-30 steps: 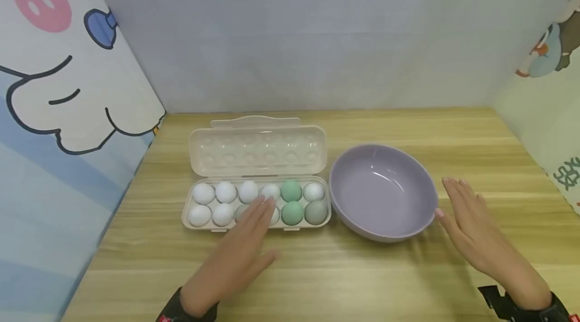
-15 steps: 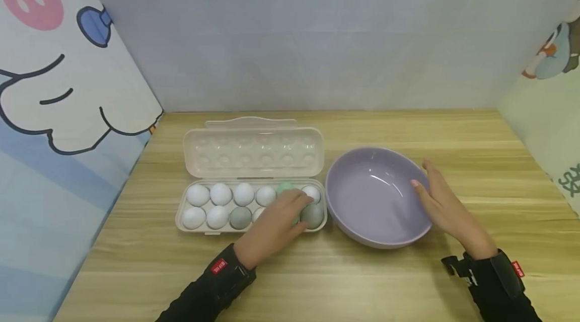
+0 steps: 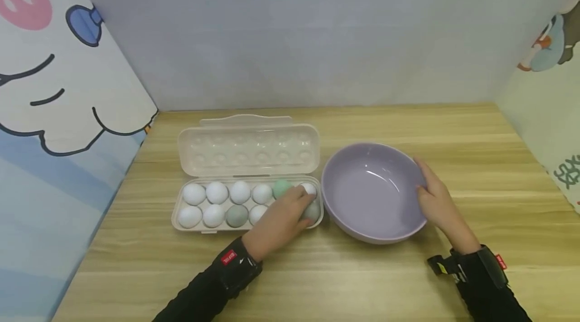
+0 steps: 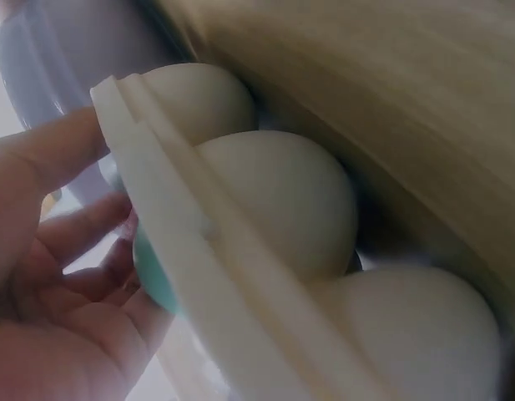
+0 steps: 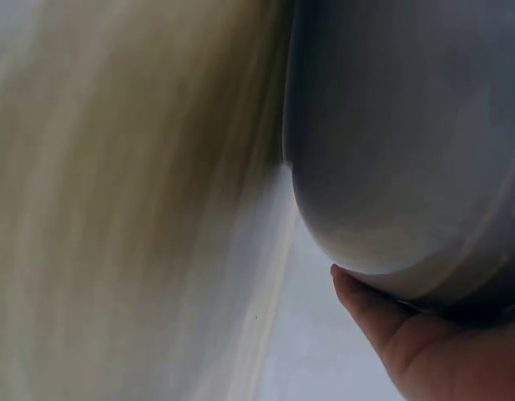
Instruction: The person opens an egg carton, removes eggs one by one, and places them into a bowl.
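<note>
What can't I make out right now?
Head view: anything the left grip holds, hidden under that hand.
Left wrist view: most of the green egg, behind the egg carton's rim.
Right wrist view: part of the right grip, cut off at lower right; wooden table, blurred.

Wood-grain tabletop [image 3: 353,282], plain grey backdrop [image 3: 294,35] behind, cartoon panel [image 3: 77,75] at left, pale green panel [image 3: 544,110] at right.

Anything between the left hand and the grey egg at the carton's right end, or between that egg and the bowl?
Nothing visible blocks the left hand from the grey egg. Between that egg and the inside of the bowl stand only the carton's end rim and the bowl's own wall.
</note>
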Demonstrator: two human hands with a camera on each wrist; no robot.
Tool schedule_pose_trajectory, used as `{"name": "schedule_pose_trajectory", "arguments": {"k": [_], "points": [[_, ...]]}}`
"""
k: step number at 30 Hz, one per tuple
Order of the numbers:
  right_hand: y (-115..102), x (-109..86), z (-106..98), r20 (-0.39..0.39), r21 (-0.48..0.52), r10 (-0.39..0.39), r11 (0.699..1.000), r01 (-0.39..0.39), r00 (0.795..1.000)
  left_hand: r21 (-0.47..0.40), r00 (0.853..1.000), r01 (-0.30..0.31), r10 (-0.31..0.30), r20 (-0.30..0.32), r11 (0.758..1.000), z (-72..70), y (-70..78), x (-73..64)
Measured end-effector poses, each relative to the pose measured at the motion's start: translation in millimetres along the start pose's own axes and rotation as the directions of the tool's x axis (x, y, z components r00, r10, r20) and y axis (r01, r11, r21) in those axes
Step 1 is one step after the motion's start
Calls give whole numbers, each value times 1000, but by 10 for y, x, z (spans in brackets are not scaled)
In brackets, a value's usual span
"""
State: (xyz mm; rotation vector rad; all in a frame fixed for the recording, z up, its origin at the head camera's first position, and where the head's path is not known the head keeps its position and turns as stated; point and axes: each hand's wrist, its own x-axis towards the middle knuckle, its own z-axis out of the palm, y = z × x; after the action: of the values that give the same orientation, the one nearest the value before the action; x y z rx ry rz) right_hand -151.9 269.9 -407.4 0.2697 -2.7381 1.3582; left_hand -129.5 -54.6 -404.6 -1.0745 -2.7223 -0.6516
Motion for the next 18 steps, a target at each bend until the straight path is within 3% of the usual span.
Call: {"name": "schedule_pose_trajectory", "arguments": {"k": [9, 14, 18], "points": [[42, 11, 5, 14, 89, 5, 996, -7, 1000, 3, 999, -18, 18, 28, 1000, 8, 26, -9], [30, 7, -23, 44, 88, 14, 996, -17, 999, 47, 998, -68, 69, -15, 997, 65, 31, -28], [7, 13, -35, 84, 90, 38, 995, -45, 996, 62, 996, -74, 77, -44, 995, 60, 53, -46]]}}
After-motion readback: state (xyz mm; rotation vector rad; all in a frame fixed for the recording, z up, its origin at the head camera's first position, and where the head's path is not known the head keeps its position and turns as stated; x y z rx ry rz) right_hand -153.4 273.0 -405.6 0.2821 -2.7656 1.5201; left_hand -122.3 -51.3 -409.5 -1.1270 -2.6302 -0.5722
